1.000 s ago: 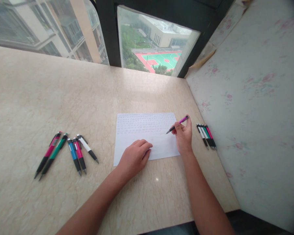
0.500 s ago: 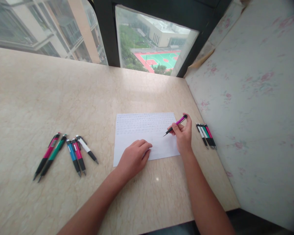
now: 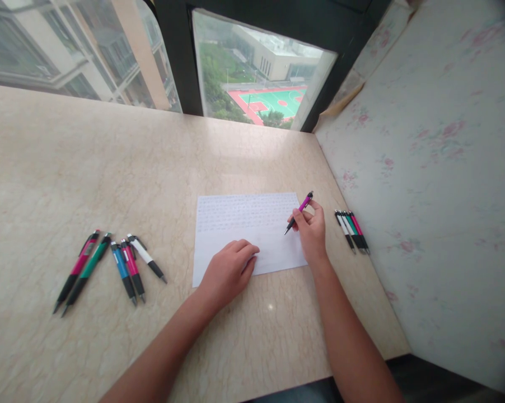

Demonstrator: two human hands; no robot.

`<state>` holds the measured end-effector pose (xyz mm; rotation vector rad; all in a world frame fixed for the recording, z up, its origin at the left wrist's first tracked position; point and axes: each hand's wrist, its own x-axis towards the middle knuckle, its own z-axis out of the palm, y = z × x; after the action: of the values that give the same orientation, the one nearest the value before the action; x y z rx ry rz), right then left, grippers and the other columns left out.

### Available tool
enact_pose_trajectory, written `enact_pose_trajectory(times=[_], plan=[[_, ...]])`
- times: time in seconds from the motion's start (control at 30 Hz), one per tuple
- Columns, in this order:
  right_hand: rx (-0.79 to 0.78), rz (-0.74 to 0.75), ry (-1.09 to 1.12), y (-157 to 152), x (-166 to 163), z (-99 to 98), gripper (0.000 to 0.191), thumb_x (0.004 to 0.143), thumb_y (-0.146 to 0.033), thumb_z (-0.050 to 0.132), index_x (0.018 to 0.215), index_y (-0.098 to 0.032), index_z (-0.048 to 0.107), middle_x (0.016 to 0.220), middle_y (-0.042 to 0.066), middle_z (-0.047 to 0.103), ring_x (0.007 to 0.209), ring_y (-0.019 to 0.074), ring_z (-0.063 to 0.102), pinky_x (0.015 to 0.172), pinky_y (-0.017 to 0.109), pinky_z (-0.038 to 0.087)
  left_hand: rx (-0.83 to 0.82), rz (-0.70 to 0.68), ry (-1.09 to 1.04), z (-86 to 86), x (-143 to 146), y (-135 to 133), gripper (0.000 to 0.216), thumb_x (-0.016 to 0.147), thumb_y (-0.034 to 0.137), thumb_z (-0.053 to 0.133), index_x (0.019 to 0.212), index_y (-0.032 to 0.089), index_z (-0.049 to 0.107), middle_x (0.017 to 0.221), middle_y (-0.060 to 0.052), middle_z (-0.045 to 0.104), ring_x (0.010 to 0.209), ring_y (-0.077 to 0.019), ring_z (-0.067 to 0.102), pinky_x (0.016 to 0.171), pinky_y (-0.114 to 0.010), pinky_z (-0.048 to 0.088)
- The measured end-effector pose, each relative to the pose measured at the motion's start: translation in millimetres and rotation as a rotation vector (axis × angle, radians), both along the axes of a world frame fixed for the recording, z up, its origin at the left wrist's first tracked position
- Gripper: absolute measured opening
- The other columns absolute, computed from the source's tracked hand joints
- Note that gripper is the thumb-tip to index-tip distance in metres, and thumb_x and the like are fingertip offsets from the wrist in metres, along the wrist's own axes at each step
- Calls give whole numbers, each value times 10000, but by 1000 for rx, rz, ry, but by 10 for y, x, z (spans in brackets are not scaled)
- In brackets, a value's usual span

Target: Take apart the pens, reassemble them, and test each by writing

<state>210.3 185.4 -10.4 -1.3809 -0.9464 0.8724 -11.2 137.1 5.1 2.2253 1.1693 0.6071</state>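
Note:
A sheet of white paper [image 3: 219, 246] lies on the marble-patterned surface, with rows of faint handwriting across its upper half. My left hand [image 3: 231, 268] rests on the lower part of the sheet, fingers loosely bent and thumb a little apart, with nothing visible in it. Between the thumb and fingers of my right hand [image 3: 311, 232] is a purple and black click pen [image 3: 302, 209]. The pen slants with its tip down over the right side of the paper, below the written lines. Whether the tip touches the sheet I cannot tell.
On the left lie several pens: a pink one [image 3: 78, 267], a green one [image 3: 88, 268], a blue one [image 3: 122, 271], another pink one [image 3: 132, 268] and a white one [image 3: 145, 256]. More pens [image 3: 353, 232] line the floral wall [image 3: 437, 196] on the right. A window [image 3: 261, 73] stands behind.
The pen in my right hand has tilted more upright, its top end moving left. A finger has left the pen's top end. My left hand stays in place on the paper.

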Motion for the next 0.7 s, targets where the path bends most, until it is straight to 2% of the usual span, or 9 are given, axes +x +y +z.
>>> enact_pose_trajectory(times=[0.1,0.17,0.23,0.33,0.4,0.5,0.6,0.7], plan=[[-37,-12,-20,23,45,-35,389,804,-489,659,1031,-193,547,708,-9,660,586,116,578,518,216,415,-2,-2,6,-3,1,4,194,922,191,453,1024,200,617,1004,-75,664,936,-209,619,801,-357,507],[-54,-17,-110,34,143,-18,361,819,-517,623,950,-182,593,750,10,667,576,113,561,505,218,403,3,-3,-1,-14,-3,8,200,929,197,446,1031,201,617,1007,-76,664,938,-208,617,808,-362,506],[-53,-46,-284,31,324,39,384,836,-531,582,955,-172,649,816,39,687,617,132,576,538,239,423,14,-3,-15,-26,-10,12,207,934,204,439,1033,206,621,1003,-75,665,934,-205,618,811,-364,507],[-51,-150,-602,-25,713,162,410,849,-510,553,980,-156,714,917,91,722,772,198,629,675,304,464,20,0,-30,-38,-20,20,209,933,217,442,1028,210,628,998,-73,668,926,-206,624,803,-361,512],[-138,-177,-748,-91,971,222,386,852,-471,550,972,-155,735,895,100,737,761,218,639,697,327,460,18,4,-28,-41,-23,24,205,930,221,448,1027,210,629,999,-73,669,929,-209,626,802,-360,514],[-290,-259,-933,-185,1213,228,268,791,-393,623,883,-174,750,800,85,740,692,226,638,650,320,431,16,3,-14,-46,-22,28,201,931,219,449,1028,212,625,1014,-72,667,939,-211,626,816,-363,512],[-399,-257,-1047,-220,1239,173,146,735,-312,675,804,-199,735,749,65,735,665,218,636,605,297,396,18,-6,-5,-54,-17,32,198,937,223,445,1035,214,617,1026,-70,665,948,-210,625,823,-360,510],[-450,-207,-1105,-200,1148,137,112,721,-299,688,792,-222,728,750,58,739,646,212,631,564,287,368,18,-8,-6,-63,-19,37,193,936,229,452,1037,213,615,1031,-69,664,950,-209,626,826,-355,511]])
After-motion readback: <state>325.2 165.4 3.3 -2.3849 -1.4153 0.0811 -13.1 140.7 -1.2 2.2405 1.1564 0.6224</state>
